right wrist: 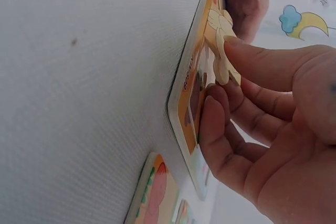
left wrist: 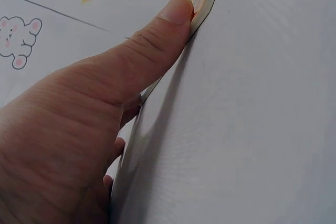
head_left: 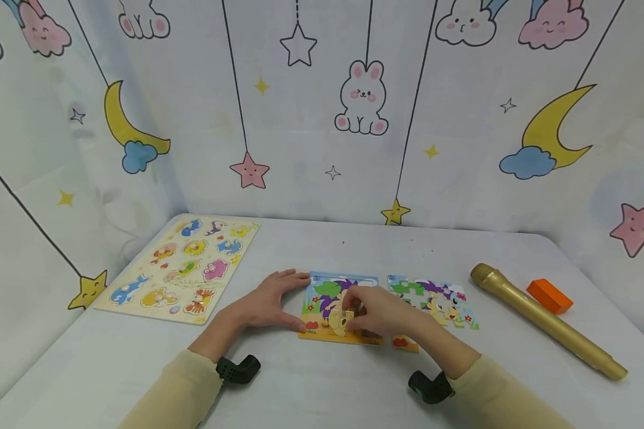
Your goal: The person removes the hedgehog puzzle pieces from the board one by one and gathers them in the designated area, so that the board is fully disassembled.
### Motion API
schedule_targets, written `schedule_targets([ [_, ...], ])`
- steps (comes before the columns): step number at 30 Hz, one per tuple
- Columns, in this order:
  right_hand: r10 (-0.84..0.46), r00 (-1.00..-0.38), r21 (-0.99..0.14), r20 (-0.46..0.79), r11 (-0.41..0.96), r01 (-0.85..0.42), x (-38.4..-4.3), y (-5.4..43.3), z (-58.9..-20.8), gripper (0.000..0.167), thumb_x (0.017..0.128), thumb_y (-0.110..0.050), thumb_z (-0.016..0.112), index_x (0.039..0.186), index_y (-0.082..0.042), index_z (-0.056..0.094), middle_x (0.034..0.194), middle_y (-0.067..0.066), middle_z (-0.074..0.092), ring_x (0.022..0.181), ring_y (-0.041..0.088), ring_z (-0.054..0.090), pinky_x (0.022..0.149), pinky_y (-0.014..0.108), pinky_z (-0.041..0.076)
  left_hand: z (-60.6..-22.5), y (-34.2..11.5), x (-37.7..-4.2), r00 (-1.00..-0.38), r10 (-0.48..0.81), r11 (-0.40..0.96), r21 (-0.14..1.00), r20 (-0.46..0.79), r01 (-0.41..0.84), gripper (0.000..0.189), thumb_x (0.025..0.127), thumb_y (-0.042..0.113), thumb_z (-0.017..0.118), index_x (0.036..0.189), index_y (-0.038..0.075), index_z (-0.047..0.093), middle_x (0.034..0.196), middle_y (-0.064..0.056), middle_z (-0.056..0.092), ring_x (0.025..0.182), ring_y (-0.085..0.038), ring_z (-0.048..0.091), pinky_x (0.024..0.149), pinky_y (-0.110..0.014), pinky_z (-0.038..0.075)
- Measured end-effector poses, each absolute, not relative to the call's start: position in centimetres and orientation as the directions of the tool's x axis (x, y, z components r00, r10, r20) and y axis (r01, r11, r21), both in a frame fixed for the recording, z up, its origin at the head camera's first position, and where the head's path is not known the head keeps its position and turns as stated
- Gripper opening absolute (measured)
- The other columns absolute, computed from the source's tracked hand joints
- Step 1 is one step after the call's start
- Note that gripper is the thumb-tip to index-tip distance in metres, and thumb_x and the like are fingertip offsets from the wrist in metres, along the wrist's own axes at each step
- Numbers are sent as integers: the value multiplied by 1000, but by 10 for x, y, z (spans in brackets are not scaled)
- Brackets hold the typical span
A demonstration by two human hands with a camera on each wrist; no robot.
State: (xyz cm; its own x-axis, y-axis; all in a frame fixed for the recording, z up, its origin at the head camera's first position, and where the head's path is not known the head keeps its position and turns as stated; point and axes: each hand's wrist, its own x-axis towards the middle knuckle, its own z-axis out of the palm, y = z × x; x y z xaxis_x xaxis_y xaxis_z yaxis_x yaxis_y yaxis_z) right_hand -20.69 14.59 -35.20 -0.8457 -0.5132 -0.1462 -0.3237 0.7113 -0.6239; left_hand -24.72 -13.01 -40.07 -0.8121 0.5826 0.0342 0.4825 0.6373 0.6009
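Observation:
A small jigsaw puzzle board (head_left: 311,301) with a cartoon picture lies on the white table in the head view. My left hand (head_left: 265,302) rests at its left edge, fingers and thumb spread, with the thumb on the front left corner. Over the board, my right hand (head_left: 383,311) pinches a pale yellow puzzle piece (right wrist: 221,59) between thumb and fingers. In the right wrist view this piece stands tilted against the board's surface. Part of the picture is hidden behind the right hand. Several puzzle pieces (head_left: 440,298) lie grouped just right of the board.
A large cream animal puzzle board (head_left: 185,268) lies at the back left. On the right are a gold microphone (head_left: 547,322) and an orange block (head_left: 550,296). A patterned cloth (head_left: 311,119) hangs behind the table (head_left: 322,387).

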Motion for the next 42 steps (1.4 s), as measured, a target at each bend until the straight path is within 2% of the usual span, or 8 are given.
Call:
schedule_targets([
  [7, -482, -864, -646, -146, 708, -285, -206, 146, -353, 13, 93, -12, 74, 96, -15, 62, 86, -4, 62, 79, 17, 58, 68, 30, 54, -402, -130, -247, -812, 582, 636, 601, 39, 484, 92, 76, 52, 85, 153, 17, 47, 161, -1, 35, 151, -32, 17, 117, -60, 20],
  [22, -521, -846, -769, -115, 586, -256, -212, 160, -348, 12, 95, -13, 70, 102, -8, 62, 86, 1, 62, 81, 19, 58, 74, 32, 54, -400, -131, -247, -807, 589, 636, 591, 44, 496, 92, 76, 50, 85, 152, 15, 47, 161, 0, 35, 151, -30, 17, 118, -58, 19],
  [32, -506, -859, -774, -77, 574, -269, -210, 196, -339, 16, 97, -15, 69, 109, -6, 65, 92, 2, 64, 87, 22, 60, 79, 36, 56, -398, -130, -248, -793, 607, 625, 582, 57, 520, 93, 76, 51, 84, 152, 13, 47, 161, -2, 35, 151, -31, 18, 118, -58, 20],
  [38, -504, -860, -774, -84, 576, -262, -204, 223, -338, 17, 97, -16, 68, 108, -5, 65, 91, 4, 65, 87, 25, 61, 77, 38, 57, -399, -130, -247, -797, 601, 631, 583, 50, 512, 92, 76, 50, 85, 152, 13, 47, 161, -2, 35, 151, -32, 17, 118, -58, 19],
  [42, -499, -861, -767, -98, 589, -254, -199, 240, -338, 16, 97, -16, 68, 108, -5, 65, 92, 4, 66, 87, 26, 61, 75, 34, 56, -399, -130, -247, -798, 600, 632, 581, 50, 512, 93, 76, 51, 85, 152, 13, 47, 161, -1, 35, 151, -31, 17, 118, -58, 19],
])
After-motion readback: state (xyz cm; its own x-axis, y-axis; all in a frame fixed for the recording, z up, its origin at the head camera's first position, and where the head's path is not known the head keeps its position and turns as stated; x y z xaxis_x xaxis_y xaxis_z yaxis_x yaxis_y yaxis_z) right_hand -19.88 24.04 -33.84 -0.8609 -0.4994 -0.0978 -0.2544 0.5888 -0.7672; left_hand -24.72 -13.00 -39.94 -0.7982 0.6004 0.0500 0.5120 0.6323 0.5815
